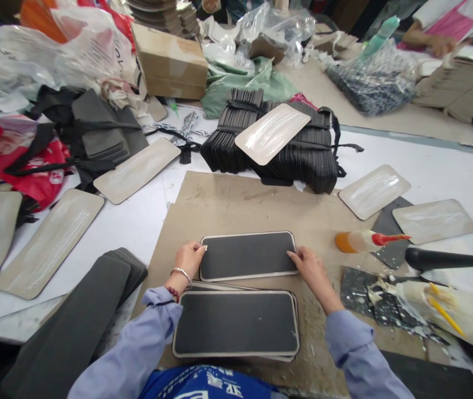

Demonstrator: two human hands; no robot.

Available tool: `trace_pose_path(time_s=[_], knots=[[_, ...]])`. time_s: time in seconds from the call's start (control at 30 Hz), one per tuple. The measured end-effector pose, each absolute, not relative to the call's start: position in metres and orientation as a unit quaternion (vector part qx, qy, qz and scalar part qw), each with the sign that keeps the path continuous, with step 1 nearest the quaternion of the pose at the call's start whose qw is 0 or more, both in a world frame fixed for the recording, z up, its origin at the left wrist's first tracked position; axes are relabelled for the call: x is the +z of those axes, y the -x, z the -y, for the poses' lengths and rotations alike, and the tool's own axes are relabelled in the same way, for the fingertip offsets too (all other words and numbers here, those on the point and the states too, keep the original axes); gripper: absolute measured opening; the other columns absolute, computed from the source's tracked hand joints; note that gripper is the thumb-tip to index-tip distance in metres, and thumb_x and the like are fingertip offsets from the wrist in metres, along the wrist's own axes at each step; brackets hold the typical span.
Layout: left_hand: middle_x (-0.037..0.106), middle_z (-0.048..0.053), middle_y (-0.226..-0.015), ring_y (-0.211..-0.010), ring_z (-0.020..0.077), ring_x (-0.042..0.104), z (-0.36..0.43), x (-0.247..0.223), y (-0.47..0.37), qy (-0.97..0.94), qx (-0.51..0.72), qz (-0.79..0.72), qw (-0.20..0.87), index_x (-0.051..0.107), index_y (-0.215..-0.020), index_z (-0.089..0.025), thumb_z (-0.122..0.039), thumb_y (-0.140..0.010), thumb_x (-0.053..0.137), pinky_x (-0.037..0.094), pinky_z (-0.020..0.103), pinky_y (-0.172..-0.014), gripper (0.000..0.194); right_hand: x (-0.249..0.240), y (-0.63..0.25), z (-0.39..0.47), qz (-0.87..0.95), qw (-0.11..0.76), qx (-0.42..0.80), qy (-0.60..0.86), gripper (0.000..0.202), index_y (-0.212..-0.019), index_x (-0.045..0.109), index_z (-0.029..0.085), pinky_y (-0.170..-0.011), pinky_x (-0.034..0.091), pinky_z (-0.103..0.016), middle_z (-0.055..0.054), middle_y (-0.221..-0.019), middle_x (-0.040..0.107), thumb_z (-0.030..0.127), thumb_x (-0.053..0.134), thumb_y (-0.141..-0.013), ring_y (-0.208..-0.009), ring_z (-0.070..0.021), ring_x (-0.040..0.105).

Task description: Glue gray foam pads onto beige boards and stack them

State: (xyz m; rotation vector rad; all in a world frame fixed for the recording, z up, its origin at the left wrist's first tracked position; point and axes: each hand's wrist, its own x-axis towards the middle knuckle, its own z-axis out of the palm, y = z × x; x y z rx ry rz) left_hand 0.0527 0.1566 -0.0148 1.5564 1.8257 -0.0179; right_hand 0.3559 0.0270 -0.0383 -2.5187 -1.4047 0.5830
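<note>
A rounded rectangular panel [248, 256], dark grey with a pale border, lies between my hands on brown board. My left hand [189, 260] pinches its left end, thumb and finger pressed together. At the panel's right edge, my right hand [309, 269] holds the corner with thumb and fingertips. Closer to my body is a stack of similar bordered panels [236, 323], slightly out of line with each other. The near edge of the held panel sits close to that stack; I cannot tell whether they touch.
Glue-streaked pale panels lie left [51, 244] and right [373, 191]; another [273, 133] rests on bundled black pieces [311, 166]. At right are an orange-tipped glue bottle [359, 242], a black-handled tool [444, 259] and a glue-crusted container [448, 310]. Dark sheets [74, 327] overlap at left. A person [448, 33] works beyond.
</note>
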Motion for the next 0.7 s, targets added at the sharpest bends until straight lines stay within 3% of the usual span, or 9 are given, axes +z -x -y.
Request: trace_pose_path(time_s=[0.7], knots=[[0.065,0.004,-0.060,-0.059,0.0142,0.059,-0.1559,-0.0173,-0.0550,-0.588,0.014,-0.729,0.350,0.067,-0.070,-0.014,-0.026,-0.076,0.058,0.041,0.024,-0.061,0.016,-0.0441,-0.3623,-0.0263,0.467,0.133,0.226,0.845,0.039,-0.058,0.039,0.023,-0.057,0.032,-0.030,-0.001,-0.056,0.046,0.060,0.037,-0.069,-0.057,-0.0166,0.044]])
